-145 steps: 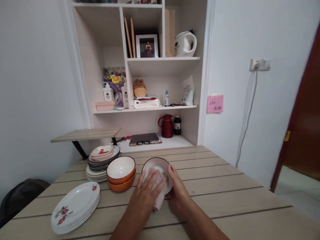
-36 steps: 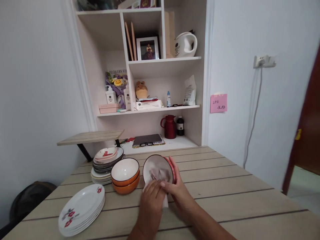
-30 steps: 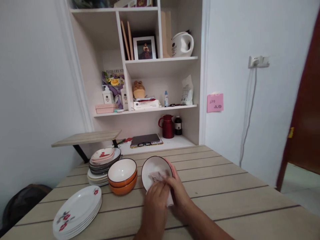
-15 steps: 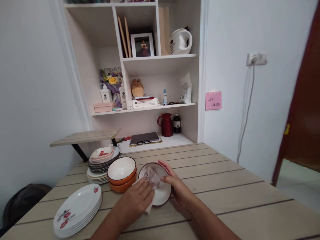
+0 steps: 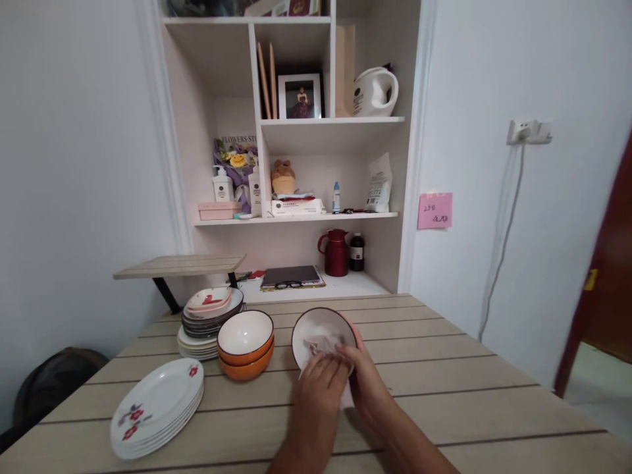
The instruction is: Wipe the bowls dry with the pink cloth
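A bowl (image 5: 309, 324) with a white inside and a dark rim is held tilted above the table, its inside facing me. My right hand (image 5: 364, 368) grips its right side, with the thumb over the rim and the fingers behind. My left hand (image 5: 323, 385) is closed on a crumpled pale pink cloth (image 5: 320, 343) and presses it against the inside of the bowl. Part of the cloth hangs below the right hand. Left of the bowl stand two stacked orange bowls (image 5: 247, 368) with white insides.
Oval flowered plates (image 5: 158, 401) are stacked at the front left. Behind them stands a pile of round plates (image 5: 197, 352) topped by small dishes (image 5: 210, 299). A raised wooden shelf (image 5: 180, 265) overhangs the back left. A red jug (image 5: 336, 253) stands in the cabinet.
Both hands have shifted right with the bowl, which has turned. The left hand with the cloth has moved to the bowl's lower side, close to the right thumb. The camera view has shifted slightly.
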The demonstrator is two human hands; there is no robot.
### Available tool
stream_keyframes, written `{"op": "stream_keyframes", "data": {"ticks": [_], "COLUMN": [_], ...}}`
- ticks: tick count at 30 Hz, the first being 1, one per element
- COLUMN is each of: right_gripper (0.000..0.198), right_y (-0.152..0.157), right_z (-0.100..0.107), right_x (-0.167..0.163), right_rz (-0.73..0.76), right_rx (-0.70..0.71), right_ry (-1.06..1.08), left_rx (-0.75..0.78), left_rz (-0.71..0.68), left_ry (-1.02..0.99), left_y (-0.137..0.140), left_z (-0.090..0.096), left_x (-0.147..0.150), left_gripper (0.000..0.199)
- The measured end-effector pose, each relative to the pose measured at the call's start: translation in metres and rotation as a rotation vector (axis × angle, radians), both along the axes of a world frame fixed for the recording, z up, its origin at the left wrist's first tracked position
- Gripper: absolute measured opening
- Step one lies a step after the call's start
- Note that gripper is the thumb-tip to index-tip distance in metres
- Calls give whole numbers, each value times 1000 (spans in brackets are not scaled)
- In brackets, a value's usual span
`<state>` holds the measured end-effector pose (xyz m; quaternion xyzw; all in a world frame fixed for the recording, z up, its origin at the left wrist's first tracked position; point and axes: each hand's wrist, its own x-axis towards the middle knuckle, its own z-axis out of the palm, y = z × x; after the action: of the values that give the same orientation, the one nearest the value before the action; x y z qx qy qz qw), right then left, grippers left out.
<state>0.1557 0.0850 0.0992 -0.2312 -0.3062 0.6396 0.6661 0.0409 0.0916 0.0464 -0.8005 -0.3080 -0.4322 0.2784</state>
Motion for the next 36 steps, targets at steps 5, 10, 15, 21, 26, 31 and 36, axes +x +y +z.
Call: {"op": "stream_keyframes", "data": {"ticks": [5, 10, 15, 21, 26, 31, 36], "right_gripper": [79, 52, 47, 65, 92, 99, 80], "right_y": [6, 8, -3, -7, -3, 1, 7], "right_z": [-2, 0, 12, 18, 9, 3, 0], "right_x": [1, 6, 8, 9, 5, 0, 9], "right_rz": [-7, -22, 81, 125, 122, 136, 61], "right_rx": [-111, -42, -5, 22, -1, 37, -19], "right_ry": [-42, -177, -291, -319, -214, -96, -98], "left_rx": [15, -1, 71, 212, 97, 12, -33], "left_rz": [-40, -109, -145, -84, -7, 32, -56], "left_ry": [92, 296, 489, 411, 162, -97, 17], "left_y": [2, -2, -5, -2, -5, -9, -7], "left_z": [0, 15, 29, 16, 8, 3, 8], "left_x": [-11, -43, -75, -75, -41, -5, -5], "left_gripper": [41, 30, 17, 27, 35, 42, 47]}}
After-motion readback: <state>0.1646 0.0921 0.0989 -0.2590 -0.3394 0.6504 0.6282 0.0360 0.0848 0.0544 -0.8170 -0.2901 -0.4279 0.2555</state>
